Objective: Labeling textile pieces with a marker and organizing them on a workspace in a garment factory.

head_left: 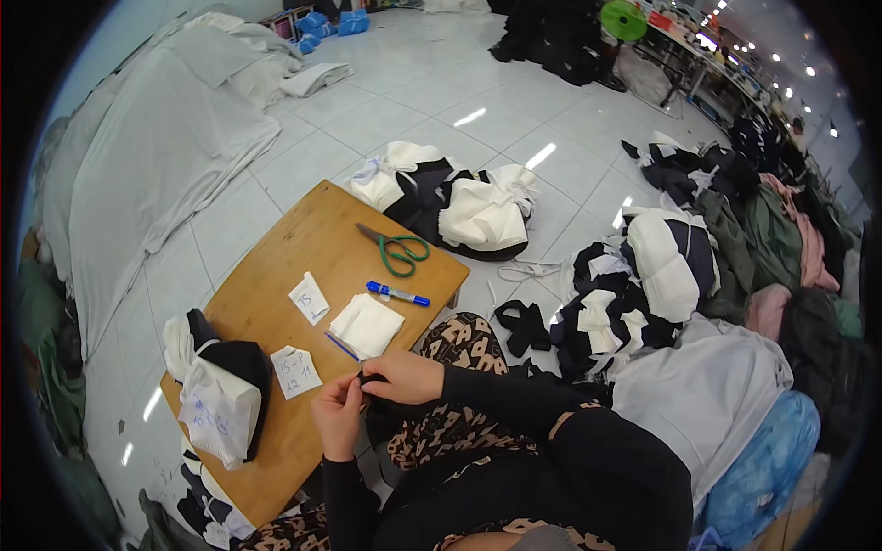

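My left hand (337,419) and my right hand (410,377) meet over the near right edge of a low wooden table (271,241). Fingertips of both pinch a small piece of black fabric (369,377), mostly hidden by the fingers. Just beyond them on the tabletop are a thin blue pen (342,346) and a stack of white cloth pieces (366,325). A blue marker (398,294) lies farther off, near green-handled scissors (401,254). Two white paper slips with handwriting sit left of the stack, the nearer slip (296,372) beside my left hand.
A tied black-and-white fabric bundle (220,395) stands on the table's left edge. More bundles (487,213) lie on the floor beyond the table, with others (666,262) to the right. Grey cloth (707,395) and a blue plastic bag (767,468) are heaped beside me. A grey sheet (170,156) covers a pile at left.
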`<state>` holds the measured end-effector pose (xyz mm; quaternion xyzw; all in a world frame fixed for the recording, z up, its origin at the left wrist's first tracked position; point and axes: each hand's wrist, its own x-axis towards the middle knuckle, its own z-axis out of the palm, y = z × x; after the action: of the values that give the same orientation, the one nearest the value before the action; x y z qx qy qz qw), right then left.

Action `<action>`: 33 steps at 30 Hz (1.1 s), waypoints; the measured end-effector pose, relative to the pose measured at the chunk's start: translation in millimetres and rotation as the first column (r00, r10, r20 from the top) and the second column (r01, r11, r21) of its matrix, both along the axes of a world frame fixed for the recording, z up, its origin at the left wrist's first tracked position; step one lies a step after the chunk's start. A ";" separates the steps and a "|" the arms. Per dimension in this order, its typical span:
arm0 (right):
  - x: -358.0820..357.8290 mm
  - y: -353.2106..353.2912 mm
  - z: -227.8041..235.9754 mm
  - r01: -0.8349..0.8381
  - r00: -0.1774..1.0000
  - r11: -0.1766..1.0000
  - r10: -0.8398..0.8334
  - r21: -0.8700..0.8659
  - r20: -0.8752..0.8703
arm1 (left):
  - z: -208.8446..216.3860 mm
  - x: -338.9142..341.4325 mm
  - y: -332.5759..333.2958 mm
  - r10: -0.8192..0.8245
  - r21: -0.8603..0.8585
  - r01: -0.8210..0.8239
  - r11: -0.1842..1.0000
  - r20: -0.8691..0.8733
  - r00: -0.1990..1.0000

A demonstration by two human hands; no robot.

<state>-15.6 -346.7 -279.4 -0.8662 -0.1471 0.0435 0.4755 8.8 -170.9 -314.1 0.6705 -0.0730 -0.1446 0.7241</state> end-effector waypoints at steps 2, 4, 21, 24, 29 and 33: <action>5.1 0.2 -6.1 0.023 0.999 1.000 -0.022 0.018 -0.044 | -3.4 -1.4 -2.4 0.033 0.137 -0.054 0.989 0.149 0.988; 8.0 5.3 -25.0 0.079 0.996 0.995 -0.081 0.058 0.032 | -0.1 -5.9 -9.4 0.069 0.243 -0.140 0.960 0.279 0.958; -9.0 15.0 -8.3 0.242 0.965 0.914 -0.194 0.326 -0.173 | 8.2 -2.2 -11.0 0.241 0.023 -0.245 0.969 0.110 0.964; -4.9 21.8 3.8 0.242 0.966 0.925 -0.201 0.294 -0.161 | 20.2 -7.5 -6.5 0.247 0.064 -0.253 0.965 0.094 0.965; -1.6 20.6 10.5 0.199 0.980 0.975 -0.195 0.102 -0.046 | 12.4 -12.2 -6.8 0.241 0.191 -0.315 0.930 0.331 0.912; -0.2 11.7 4.9 0.166 0.985 0.985 -0.168 -0.048 -0.031 | 13.4 -12.7 -10.3 0.115 0.293 -0.250 0.923 0.411 0.904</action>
<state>-15.8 -335.0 -274.5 -0.8852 -0.0647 0.0218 0.4602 -4.0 -181.2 -300.7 0.8039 -0.1243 0.0494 0.5795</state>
